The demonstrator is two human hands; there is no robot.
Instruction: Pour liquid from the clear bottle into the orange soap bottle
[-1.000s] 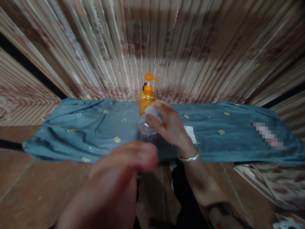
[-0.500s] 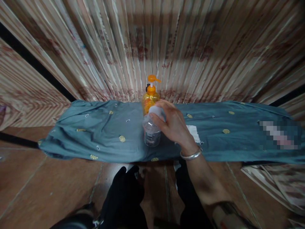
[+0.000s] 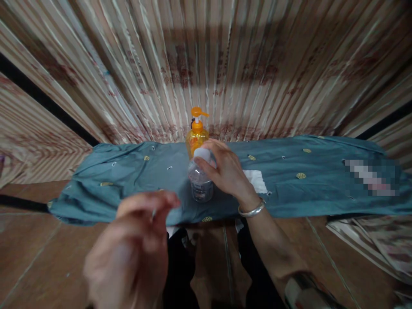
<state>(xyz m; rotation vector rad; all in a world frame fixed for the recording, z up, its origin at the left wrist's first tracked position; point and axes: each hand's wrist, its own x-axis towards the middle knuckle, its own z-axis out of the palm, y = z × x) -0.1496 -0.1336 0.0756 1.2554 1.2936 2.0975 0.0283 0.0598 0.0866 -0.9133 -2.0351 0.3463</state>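
Note:
A clear plastic bottle [image 3: 202, 191] with a white cap [image 3: 201, 154] stands upright on the teal cloth. My right hand [image 3: 225, 169], a silver bangle at its wrist, grips the bottle around its top, fingers at the far side and thumb on the near side. Just behind it is an orange pump bottle [image 3: 197, 137], partly hidden by the clear bottle and my fingers. My left hand [image 3: 131, 244] is raised low at the left, in front of the cloth's near edge and apart from the bottle. Motion blur smears its bent fingers, and I see nothing plainly held in it.
The teal cloth [image 3: 128, 171] with yellow prints covers a long narrow surface. A white paper piece [image 3: 256, 180] lies right of my right hand, and a pixelated patch hides something farther right. A striped curtain [image 3: 206, 64] hangs behind. Black bars [image 3: 48, 98] slope at both sides.
My left hand has come into view from below at the left. My right hand stays at the clear bottle's top. The whole view has shifted slightly.

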